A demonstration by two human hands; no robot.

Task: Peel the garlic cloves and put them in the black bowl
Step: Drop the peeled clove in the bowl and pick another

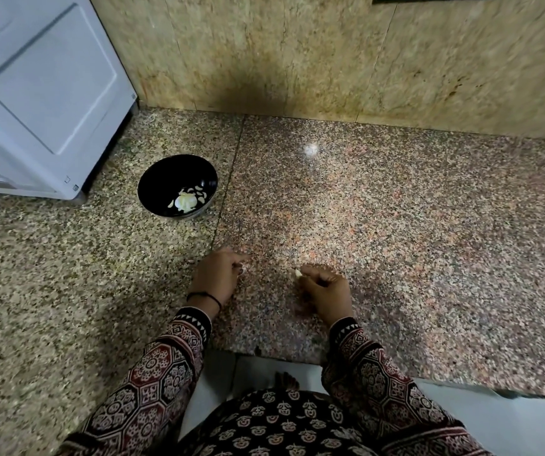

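The garlic clove (298,273) is a small, pale cream piece that projects from the fingertips of the right hand (327,292), its tip pointing towards the left hand (218,274). Motion blur prevents any reading of whether its skin is on or off. The grip of the right hand is closed: thumb and fingers are curled in and pinch the clove at its rear end. The left hand lies just beside it, apart from the clove, with the fingers loosely curled and the forefinger reaching further forward. A tiny pale fleck (245,268) shows at its fingertips, and it cannot be told whether this grip has hold of it. Both hands are low over the front part of the bench (396,225), a speckled granite surface made of two slabs that meet at a straight seam. The left wrist carries a thin black band (205,296), and both arms wear patterned sleeves (152,390) in dark red, black and white. The black bowl (162,179) stands well apart from the hands, further back and to the left, on the left slab. It is round and glossy. It contains a whitish garlic head (185,202) and several pale crescent-shaped cloves (199,194), all gathered at the near right side of its floor. A white appliance (44,93) stands behind and left of the bowl, and a mottled stone wall (297,54) runs along the rear of the bench. Below the front edge, pale floor tile (511,422) is visible.
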